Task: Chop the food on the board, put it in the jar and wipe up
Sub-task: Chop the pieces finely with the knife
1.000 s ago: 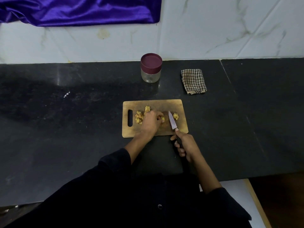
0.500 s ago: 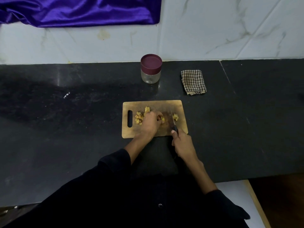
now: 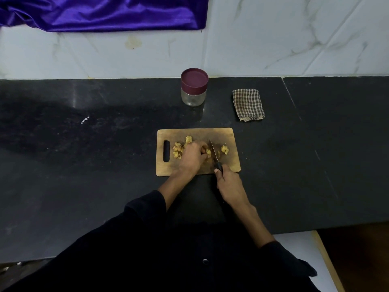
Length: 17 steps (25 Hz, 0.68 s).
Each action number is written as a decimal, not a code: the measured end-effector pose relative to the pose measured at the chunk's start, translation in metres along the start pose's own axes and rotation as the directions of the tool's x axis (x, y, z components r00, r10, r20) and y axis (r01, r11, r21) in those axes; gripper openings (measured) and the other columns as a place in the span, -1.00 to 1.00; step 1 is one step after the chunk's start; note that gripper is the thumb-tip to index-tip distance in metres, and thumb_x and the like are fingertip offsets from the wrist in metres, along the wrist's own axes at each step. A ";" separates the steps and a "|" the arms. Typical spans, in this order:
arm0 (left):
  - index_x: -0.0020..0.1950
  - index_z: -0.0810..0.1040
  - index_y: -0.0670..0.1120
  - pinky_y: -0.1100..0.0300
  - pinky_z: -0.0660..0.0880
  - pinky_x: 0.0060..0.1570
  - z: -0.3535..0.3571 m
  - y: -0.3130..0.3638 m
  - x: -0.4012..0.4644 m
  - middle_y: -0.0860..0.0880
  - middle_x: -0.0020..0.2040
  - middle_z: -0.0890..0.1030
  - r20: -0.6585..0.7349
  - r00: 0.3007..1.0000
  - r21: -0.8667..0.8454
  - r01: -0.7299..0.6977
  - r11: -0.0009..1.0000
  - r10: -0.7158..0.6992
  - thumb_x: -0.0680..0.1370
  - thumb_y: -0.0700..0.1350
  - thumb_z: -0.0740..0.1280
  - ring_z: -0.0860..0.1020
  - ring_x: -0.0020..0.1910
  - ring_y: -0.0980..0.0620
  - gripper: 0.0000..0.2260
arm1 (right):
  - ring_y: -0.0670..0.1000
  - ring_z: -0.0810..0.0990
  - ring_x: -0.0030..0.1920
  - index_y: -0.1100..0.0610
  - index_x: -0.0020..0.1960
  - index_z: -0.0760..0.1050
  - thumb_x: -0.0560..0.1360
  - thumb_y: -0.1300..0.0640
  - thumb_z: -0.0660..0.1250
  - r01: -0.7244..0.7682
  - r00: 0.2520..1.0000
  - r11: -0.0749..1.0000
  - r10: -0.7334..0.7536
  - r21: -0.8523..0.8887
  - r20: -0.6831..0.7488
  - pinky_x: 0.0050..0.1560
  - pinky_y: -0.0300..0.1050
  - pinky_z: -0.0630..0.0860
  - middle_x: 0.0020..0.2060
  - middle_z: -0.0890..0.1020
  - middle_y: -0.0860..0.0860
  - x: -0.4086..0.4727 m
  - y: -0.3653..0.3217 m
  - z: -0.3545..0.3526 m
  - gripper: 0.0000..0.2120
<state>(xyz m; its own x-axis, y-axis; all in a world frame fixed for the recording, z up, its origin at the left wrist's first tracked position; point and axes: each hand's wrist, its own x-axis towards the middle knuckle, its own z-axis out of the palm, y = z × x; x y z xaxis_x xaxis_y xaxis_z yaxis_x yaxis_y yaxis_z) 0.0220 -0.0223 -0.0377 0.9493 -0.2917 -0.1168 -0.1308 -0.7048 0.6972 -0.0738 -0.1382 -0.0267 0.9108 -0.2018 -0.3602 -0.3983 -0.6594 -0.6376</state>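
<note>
Steadying a yellow food piece (image 3: pixel 208 152) with curled left hand (image 3: pixel 192 157), right hand (image 3: pixel 228 182) grips the knife (image 3: pixel 213 152), slicing on the cutting board (image 3: pixel 229 163).

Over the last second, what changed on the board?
The right hand brought the knife from raised and tilted down into a cut beside the left hand, blade now edge-on. The left hand stayed on the food; cutting board, jar and cloth unmoved.
</note>
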 end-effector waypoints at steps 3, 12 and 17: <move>0.15 0.58 -0.13 0.35 0.44 -0.03 0.000 0.000 0.000 -0.04 0.02 0.62 -0.001 1.000 0.008 -0.001 1.000 0.001 0.48 -0.25 0.41 0.52 -0.06 0.17 -0.75 | 0.16 0.62 -0.09 0.14 0.16 0.43 0.68 0.04 0.10 -0.002 1.000 1.000 0.002 0.008 0.002 -0.05 0.15 0.57 -0.13 0.62 0.15 -0.001 0.000 -0.002 -0.78; 0.09 0.59 -0.12 0.36 0.43 -0.07 0.004 -0.003 0.001 -0.03 -0.01 0.62 -0.025 1.000 0.018 -0.005 1.000 0.005 0.46 -0.24 0.43 0.52 -0.08 0.18 -0.78 | 0.12 0.60 -0.07 0.14 0.17 0.42 0.68 0.03 0.11 -0.015 1.000 1.000 0.015 -0.011 0.021 -0.05 0.09 0.55 -0.07 0.59 0.11 -0.004 -0.005 -0.003 -0.77; 0.10 0.60 -0.13 0.37 0.44 -0.05 0.005 -0.002 0.001 -0.03 -0.01 0.63 -0.043 0.999 0.005 0.001 1.000 -0.001 0.45 -0.25 0.44 0.55 -0.05 0.15 -0.77 | 0.12 0.59 0.00 0.14 0.20 0.42 0.68 0.04 0.10 -0.032 0.999 0.998 0.034 -0.058 0.039 0.04 0.13 0.54 -0.02 0.59 0.12 -0.003 -0.009 -0.001 -0.77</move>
<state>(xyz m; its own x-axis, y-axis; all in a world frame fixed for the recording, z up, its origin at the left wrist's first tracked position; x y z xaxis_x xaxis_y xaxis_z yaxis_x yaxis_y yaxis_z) 0.0213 -0.0243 -0.0428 0.9607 -0.2634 -0.0870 -0.1315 -0.7084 0.6934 -0.0735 -0.1322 -0.0196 0.8917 -0.1961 -0.4080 -0.4203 -0.6935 -0.5852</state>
